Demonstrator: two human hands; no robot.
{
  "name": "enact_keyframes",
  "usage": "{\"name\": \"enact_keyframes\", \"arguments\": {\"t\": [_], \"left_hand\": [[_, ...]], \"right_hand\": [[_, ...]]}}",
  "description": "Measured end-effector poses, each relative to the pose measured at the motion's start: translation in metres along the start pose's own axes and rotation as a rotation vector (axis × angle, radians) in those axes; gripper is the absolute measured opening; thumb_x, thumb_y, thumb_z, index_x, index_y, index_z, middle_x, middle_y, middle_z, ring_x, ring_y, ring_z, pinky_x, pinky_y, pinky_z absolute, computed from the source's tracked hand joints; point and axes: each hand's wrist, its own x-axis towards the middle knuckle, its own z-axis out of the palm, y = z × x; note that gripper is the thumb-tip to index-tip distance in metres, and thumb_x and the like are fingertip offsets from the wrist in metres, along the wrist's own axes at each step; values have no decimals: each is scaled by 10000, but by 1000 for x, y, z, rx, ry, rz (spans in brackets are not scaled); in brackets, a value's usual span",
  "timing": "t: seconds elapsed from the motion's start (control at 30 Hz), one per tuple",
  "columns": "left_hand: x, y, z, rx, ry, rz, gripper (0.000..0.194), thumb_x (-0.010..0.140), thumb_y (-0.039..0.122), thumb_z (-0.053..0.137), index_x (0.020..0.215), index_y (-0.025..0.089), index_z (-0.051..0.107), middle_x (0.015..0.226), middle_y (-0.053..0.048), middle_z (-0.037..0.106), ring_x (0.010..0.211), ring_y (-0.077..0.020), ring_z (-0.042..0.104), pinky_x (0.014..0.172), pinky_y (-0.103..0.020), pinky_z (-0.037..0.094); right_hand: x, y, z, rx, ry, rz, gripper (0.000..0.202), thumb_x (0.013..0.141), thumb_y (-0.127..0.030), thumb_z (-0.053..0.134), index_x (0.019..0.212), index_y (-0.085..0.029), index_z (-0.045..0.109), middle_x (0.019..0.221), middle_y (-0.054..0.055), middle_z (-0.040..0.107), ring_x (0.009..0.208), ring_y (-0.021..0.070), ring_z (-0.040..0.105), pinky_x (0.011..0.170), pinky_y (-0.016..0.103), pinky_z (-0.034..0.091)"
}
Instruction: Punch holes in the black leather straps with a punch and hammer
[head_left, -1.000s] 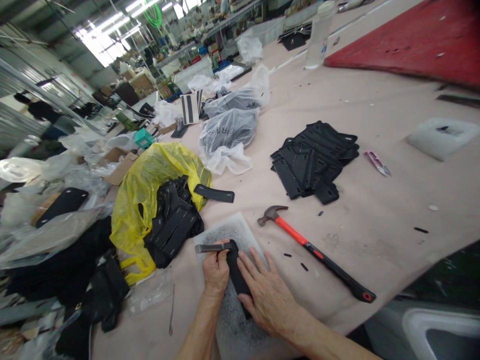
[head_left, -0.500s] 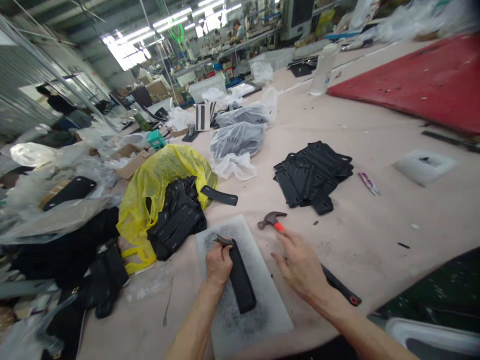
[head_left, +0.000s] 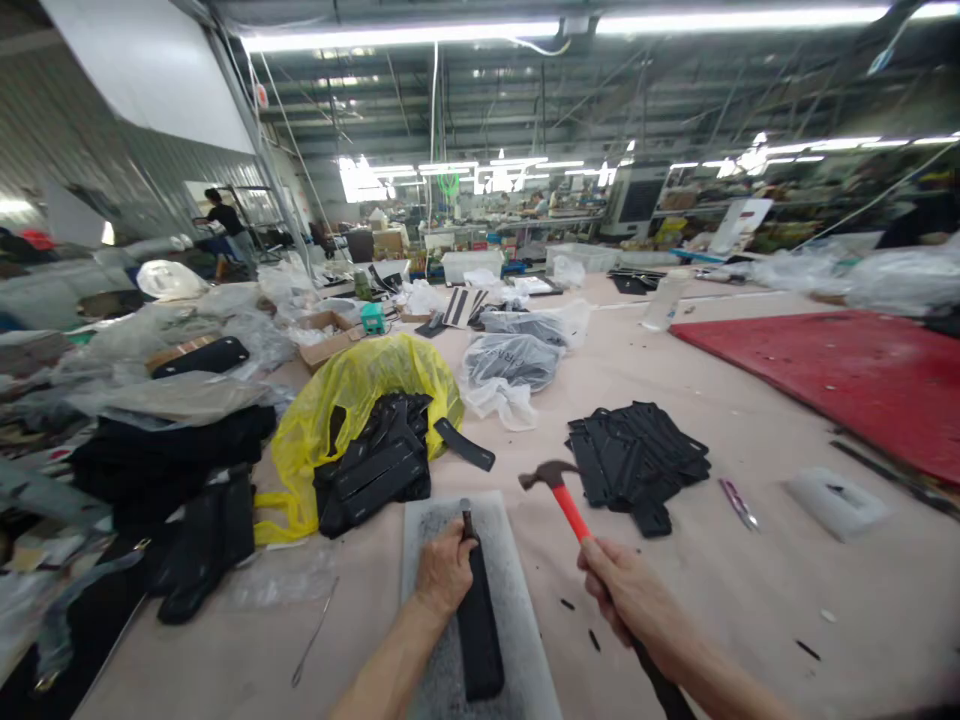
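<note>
My left hand (head_left: 444,570) is closed around a short metal punch (head_left: 466,512), held over the upper end of a long black strip (head_left: 481,640). That strip lies on a pale, black-speckled board (head_left: 517,590); whether the punch's tip touches it is hidden by my fingers. To the right, my right hand (head_left: 626,585) grips a claw hammer (head_left: 571,508) by its handle. The hammer's dark head is raised to the right of the board's far end, apart from the punch. Beyond it lies a pile of flat black pieces (head_left: 637,455).
A yellow plastic bag (head_left: 390,360) spills black pieces at the left, with one loose black piece (head_left: 465,445) beside it. At the right are pink-handled thread snips (head_left: 739,503), a white translucent block (head_left: 838,503) and a red board (head_left: 840,370). Clear bags and boxes crowd the far left.
My view has tilted up and levelled. The right hand has closed around the hammer's handle, where before its fingers were partly apart over it. The punch in my left hand now stands more upright.
</note>
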Motion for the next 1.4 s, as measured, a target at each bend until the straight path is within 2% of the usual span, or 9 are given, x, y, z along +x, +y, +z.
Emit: {"name": "enact_keyframes", "arguments": {"t": [0.2, 0.3, 0.4, 0.57, 0.73, 0.87, 0.93, 1.07, 1.4], "left_hand": [[0, -2, 3, 36, 43, 28, 178, 887, 199, 456, 904, 203, 633, 801, -96, 725, 745, -271, 705, 651, -367, 520], [0, -2, 1, 36, 26, 20, 172, 883, 197, 453, 888, 207, 625, 770, -91, 718, 733, -273, 703, 631, -357, 507], [0, -2, 1, 29, 15, 16, 167, 885, 198, 450, 876, 208, 617, 766, -92, 717, 732, -271, 700, 630, -352, 499], [0, -2, 2, 39, 13, 21, 155, 886, 198, 458, 888, 198, 613, 778, -96, 719, 742, -273, 701, 634, -349, 491], [1, -1, 0, 35, 23, 48, 141, 877, 183, 470, 867, 212, 607, 748, -73, 710, 709, -260, 692, 605, -334, 476], [1, -2, 2, 34, 31, 50, 139, 879, 195, 476, 869, 209, 613, 774, -82, 713, 740, -264, 694, 638, -344, 492], [1, -3, 2, 37, 18, 48, 143, 880, 199, 473, 867, 211, 615, 771, -82, 711, 735, -262, 693, 636, -346, 493], [2, -2, 0, 32, 1, 57, 154, 882, 191, 463, 887, 220, 614, 768, -74, 710, 733, -254, 695, 640, -344, 502], [1, -9, 4, -44, 54, 36, 176, 889, 247, 478, 963, 182, 624, 788, -93, 731, 721, -264, 711, 650, -360, 544]], "right_hand": [[-31, -92, -10, -354, 411, -758, 338, 982, -488, 353, 851, -212, 497, 594, -39, 458, 462, 102, 406, 427, 220, 281], [-30, -86, -2, -759, 239, -857, 344, 995, -414, 330, 738, -220, 453, 517, -38, 441, 403, 103, 349, 433, 266, 189], [-29, -83, 1, -1019, 110, -834, 352, 995, -404, 331, 714, -225, 446, 497, -29, 465, 385, 109, 339, 457, 294, 145], [-32, -89, 0, -836, 374, -850, 398, 1016, -411, 223, 776, -220, 477, 565, 3, 514, 435, 124, 414, 461, 268, 216], [-29, -86, -5, -989, 109, -815, 335, 982, -406, 382, 716, -224, 477, 501, -19, 485, 394, 116, 335, 462, 297, 128], [-31, -87, -6, -769, 411, -807, 402, 1017, -433, 250, 766, -222, 485, 555, -15, 478, 427, 115, 380, 470, 271, 198], [-31, -81, -3, -825, 360, -834, 401, 1014, -413, 259, 744, -221, 486, 538, -11, 472, 415, 118, 373, 464, 281, 179], [-25, -60, -9, -1026, 71, -737, 300, 982, -393, 384, 760, -222, 493, 523, -18, 496, 415, 129, 397, 477, 301, 144], [42, 65, -35, -919, 189, -193, 333, 972, -313, 301, 883, -156, 581, 762, 98, 654, 691, 236, 612, 630, 334, 434]]}}
